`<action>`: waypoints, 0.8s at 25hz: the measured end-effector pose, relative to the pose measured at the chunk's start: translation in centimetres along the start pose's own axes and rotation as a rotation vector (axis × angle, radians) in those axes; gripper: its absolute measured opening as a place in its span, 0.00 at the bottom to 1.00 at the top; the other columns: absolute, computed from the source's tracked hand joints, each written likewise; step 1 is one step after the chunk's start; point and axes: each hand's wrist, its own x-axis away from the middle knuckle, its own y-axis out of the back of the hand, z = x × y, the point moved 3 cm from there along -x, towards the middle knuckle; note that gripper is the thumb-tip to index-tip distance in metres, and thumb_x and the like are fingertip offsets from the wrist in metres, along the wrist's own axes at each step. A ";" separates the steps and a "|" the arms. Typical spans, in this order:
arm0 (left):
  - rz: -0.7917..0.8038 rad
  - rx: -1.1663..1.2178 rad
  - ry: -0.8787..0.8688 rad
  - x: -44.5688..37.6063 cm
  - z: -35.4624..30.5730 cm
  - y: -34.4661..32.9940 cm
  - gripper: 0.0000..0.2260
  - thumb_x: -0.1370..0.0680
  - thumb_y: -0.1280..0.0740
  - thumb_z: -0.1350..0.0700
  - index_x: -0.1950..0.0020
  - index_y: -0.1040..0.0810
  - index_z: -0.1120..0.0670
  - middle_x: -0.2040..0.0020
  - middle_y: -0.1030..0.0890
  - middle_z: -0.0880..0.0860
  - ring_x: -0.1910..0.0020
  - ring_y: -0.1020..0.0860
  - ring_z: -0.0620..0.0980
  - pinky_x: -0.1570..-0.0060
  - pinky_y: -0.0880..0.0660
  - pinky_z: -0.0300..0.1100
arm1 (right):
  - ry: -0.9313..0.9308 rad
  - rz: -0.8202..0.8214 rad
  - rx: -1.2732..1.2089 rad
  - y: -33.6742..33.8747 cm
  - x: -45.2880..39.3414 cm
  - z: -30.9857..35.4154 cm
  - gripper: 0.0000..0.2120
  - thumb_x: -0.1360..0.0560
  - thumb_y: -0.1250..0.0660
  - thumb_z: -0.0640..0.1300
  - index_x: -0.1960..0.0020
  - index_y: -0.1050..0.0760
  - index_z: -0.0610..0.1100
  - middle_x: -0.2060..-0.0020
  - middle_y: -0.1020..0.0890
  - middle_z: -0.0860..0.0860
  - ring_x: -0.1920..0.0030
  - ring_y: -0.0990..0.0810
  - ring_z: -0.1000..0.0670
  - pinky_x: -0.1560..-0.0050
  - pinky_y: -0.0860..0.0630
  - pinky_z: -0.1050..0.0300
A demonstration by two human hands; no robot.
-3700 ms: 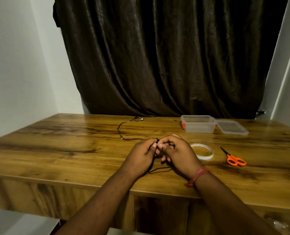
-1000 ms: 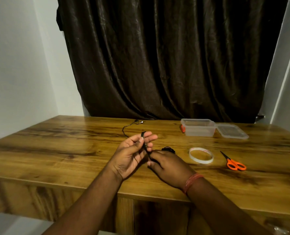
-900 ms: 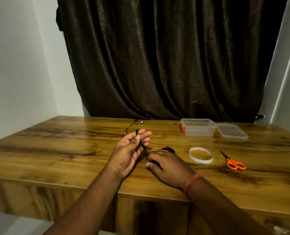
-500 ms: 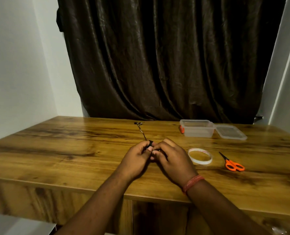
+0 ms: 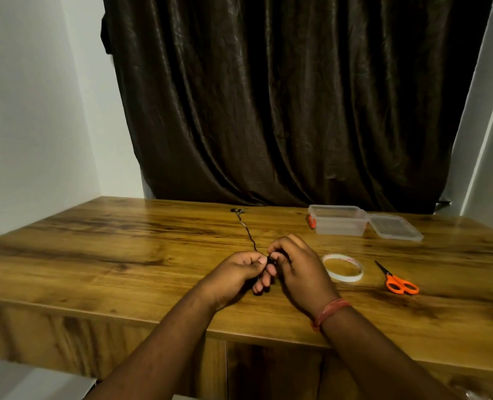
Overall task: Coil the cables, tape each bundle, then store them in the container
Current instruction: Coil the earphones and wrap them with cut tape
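left hand (image 5: 233, 275) and right hand (image 5: 294, 267) meeting above wooden surface (image 5: 95, 255), fingers (image 5: 264, 259) pinching thin black cable (image 5: 246, 229) trailing away; clear plastic container (image 5: 337, 223) open far right.

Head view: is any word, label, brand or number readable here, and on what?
Nothing can be read for certain.
White tape roll: faint reddish print along its inner rim, too small and blurred to read.
Clear plastic container, its clear lid, orange-handled scissors, thin black cable: no text visible.
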 end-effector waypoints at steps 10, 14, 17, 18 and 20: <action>-0.035 0.464 -0.091 1.0 -1.7 1.0 0.11 0.23 0.36 0.58 0.48 0.17 0.62 0.59 0.18 0.58 0.65 0.22 0.48 0.61 0.22 0.38 | -0.016 0.309 0.082 -1.8 0.3 -0.3 0.12 0.20 0.39 0.43 0.38 0.24 0.48 0.45 0.18 0.52 0.45 0.22 0.52 0.44 0.25 0.54; -0.128 0.515 -0.123 1.0 -2.1 1.2 0.14 0.22 0.40 0.61 0.42 0.22 0.65 0.51 0.16 0.62 0.60 0.17 0.50 0.57 0.19 0.40 | 0.023 0.347 0.143 -2.3 0.5 -0.3 0.11 0.21 0.39 0.51 0.42 0.24 0.49 0.48 0.19 0.52 0.47 0.22 0.51 0.48 0.25 0.52; -0.177 0.496 -0.134 0.8 -2.1 1.3 0.13 0.20 0.41 0.63 0.38 0.24 0.65 0.45 0.17 0.64 0.51 0.16 0.53 0.51 0.19 0.41 | 0.046 0.343 0.172 -2.2 0.6 0.0 0.07 0.21 0.38 0.52 0.50 0.26 0.49 0.55 0.22 0.55 0.53 0.24 0.52 0.54 0.26 0.52; -0.200 0.481 -0.142 0.7 -2.0 1.4 0.13 0.19 0.42 0.63 0.37 0.25 0.65 0.43 0.18 0.64 0.48 0.16 0.54 0.49 0.19 0.42 | 0.058 0.336 0.174 -2.1 0.6 0.1 0.06 0.21 0.38 0.51 0.54 0.29 0.50 0.58 0.24 0.56 0.56 0.25 0.52 0.56 0.27 0.52; -0.253 0.456 -0.172 0.6 -1.9 1.7 0.13 0.18 0.43 0.63 0.36 0.26 0.65 0.41 0.18 0.63 0.43 0.18 0.55 0.45 0.20 0.42 | 0.079 0.318 0.175 -2.0 0.5 0.5 0.06 0.21 0.37 0.49 0.57 0.32 0.52 0.61 0.27 0.57 0.59 0.27 0.54 0.60 0.30 0.54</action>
